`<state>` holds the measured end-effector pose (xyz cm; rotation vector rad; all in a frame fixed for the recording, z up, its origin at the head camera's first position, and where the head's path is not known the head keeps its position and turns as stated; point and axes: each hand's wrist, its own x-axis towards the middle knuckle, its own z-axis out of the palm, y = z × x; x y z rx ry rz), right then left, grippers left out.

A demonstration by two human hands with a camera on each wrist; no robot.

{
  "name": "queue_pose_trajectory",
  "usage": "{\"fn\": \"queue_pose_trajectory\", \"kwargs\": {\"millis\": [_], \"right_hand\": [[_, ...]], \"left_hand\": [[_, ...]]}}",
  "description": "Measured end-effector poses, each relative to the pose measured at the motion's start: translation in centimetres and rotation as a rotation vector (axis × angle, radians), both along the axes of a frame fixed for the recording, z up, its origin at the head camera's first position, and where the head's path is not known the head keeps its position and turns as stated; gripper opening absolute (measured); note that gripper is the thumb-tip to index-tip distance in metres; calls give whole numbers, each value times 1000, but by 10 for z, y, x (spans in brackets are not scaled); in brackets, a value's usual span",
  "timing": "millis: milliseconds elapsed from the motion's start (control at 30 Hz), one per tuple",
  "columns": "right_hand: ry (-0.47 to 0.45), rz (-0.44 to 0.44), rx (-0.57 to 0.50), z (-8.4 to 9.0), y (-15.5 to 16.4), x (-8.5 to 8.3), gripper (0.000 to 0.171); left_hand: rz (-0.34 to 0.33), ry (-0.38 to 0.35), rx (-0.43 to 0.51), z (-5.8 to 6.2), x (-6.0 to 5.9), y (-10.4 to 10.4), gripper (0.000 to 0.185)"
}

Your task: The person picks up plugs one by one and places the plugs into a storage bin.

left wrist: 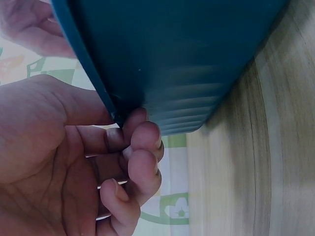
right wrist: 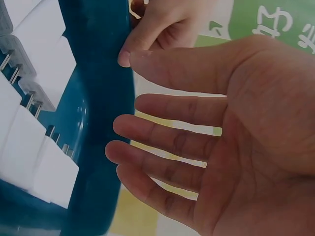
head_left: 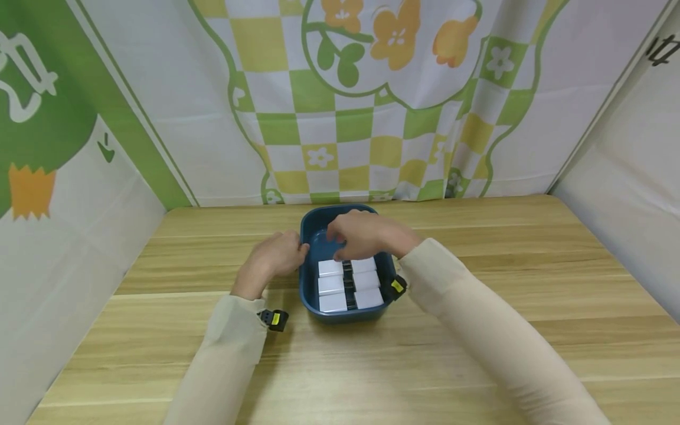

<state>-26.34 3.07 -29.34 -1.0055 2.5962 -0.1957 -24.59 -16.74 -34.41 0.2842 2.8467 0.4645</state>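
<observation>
A dark blue rectangular bin (head_left: 342, 319) stands on the table. Inside its near half lie several white charger plugs (head_left: 331, 286) in two columns, their metal prongs facing inward, as the right wrist view shows on the plugs (right wrist: 51, 73). My left hand (head_left: 276, 254) pinches the bin's left rim between thumb and fingers; the left wrist view shows this hand (left wrist: 74, 147) at the edge of the bin (left wrist: 167, 59). My right hand (head_left: 363, 233) hovers over the bin's far half. In the right wrist view the right hand (right wrist: 236, 123) has loosely extended fingers and holds nothing.
The wooden table (head_left: 457, 360) extends around the bin on all sides. A patterned curtain (head_left: 366, 153) hangs right behind the table's far edge. Fabric walls (head_left: 632, 177) close in the left and right sides.
</observation>
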Motion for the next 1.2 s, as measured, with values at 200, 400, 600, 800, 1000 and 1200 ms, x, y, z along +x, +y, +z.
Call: {"fn": "queue_pose_trajectory", "kwargs": {"millis": [200, 400, 600, 800, 1000, 1200], "right_hand": [[27, 17, -67, 1, 16, 10, 44], [71, 9, -132, 0, 33, 20, 42], [123, -45, -170, -1, 50, 32, 41], [166, -87, -245, -6, 69, 41, 38], [186, -136, -327, -14, 88, 48, 37], [217, -171, -351, -21, 106, 49, 33]], "left_hand": [[7, 10, -11, 0, 0, 0, 34], [9, 22, -25, -1, -1, 1, 35], [11, 31, -30, -2, -1, 1, 35], [6, 37, -24, -3, 0, 1, 37], [4, 39, -20, -3, 0, 2, 37], [4, 37, -24, -2, -1, 1, 37]]}}
